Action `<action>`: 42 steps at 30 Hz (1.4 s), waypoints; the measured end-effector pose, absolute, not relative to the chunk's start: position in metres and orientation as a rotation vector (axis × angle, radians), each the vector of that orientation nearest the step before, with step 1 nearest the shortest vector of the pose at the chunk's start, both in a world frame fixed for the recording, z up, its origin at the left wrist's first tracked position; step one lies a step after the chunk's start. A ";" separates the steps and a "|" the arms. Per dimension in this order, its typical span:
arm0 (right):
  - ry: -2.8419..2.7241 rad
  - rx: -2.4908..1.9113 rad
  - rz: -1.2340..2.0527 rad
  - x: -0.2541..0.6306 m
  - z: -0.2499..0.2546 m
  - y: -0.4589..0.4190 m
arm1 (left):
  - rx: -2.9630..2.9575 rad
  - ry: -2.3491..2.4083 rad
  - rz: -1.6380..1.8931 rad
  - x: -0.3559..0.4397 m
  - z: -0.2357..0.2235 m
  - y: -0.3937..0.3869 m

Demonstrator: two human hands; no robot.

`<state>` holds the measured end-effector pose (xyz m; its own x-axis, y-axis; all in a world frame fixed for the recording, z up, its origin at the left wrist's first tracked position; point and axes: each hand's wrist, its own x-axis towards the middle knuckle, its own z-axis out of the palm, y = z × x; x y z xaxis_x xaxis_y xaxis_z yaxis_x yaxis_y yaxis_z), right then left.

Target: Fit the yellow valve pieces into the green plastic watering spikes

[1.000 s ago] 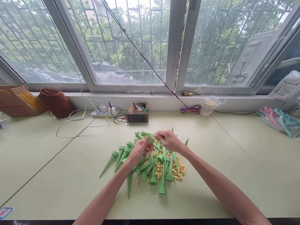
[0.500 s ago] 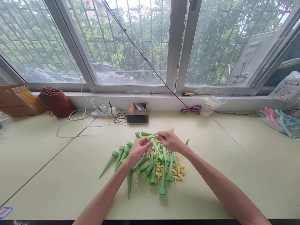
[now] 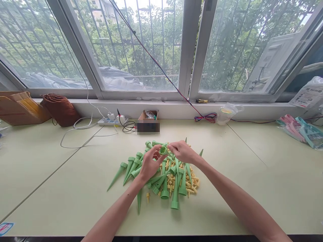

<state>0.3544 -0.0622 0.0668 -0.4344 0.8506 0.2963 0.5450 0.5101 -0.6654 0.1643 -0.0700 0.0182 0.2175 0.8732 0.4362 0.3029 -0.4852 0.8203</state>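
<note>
My left hand (image 3: 152, 164) is closed around the wide, ribbed end of a green plastic watering spike (image 3: 163, 150), whose round opening faces me. Close against the spike's right side is my right hand (image 3: 183, 152), fingers pinched together; what they hold is hidden. Below both hands lies a pile of similar green watering spikes (image 3: 175, 198), pointing in various directions. Small yellow nozzles (image 3: 193, 188) are heaped among them, mostly to the right. One yellow nozzle (image 3: 148, 197) lies apart at the near left of the pile.
A power strip (image 3: 108, 121) with white cables and a small open box (image 3: 149, 116) are at the table's back. Left of them sit a brown pouch (image 3: 60, 109) and a cardboard box (image 3: 22, 109). A plastic cup (image 3: 224, 116) and bagged items (image 3: 302, 131) stand right.
The spike in my left hand has been tipped so that its open end now faces me. My left fingers have shifted around its rim. My right hand stays almost in place.
</note>
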 end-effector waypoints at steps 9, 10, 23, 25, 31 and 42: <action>-1.954 -1.105 0.587 0.355 0.069 -0.058 | 1.512 0.907 1.207 0.172 0.026 -0.073; -1.952 -1.097 0.594 0.355 0.069 -0.059 | 1.467 0.888 1.168 0.171 0.027 -0.073; -2.046 -0.999 0.715 0.354 0.066 -0.062 | 1.236 0.716 0.837 0.166 0.034 -0.072; -2.047 -1.006 0.708 0.355 0.067 -0.061 | 1.280 0.727 0.849 0.165 0.033 -0.072; -2.071 -1.062 0.668 0.356 0.064 -0.059 | 1.621 0.908 0.981 0.164 0.029 -0.073; -2.018 -1.123 0.645 0.353 0.063 -0.057 | 1.871 1.070 1.270 0.172 0.030 -0.079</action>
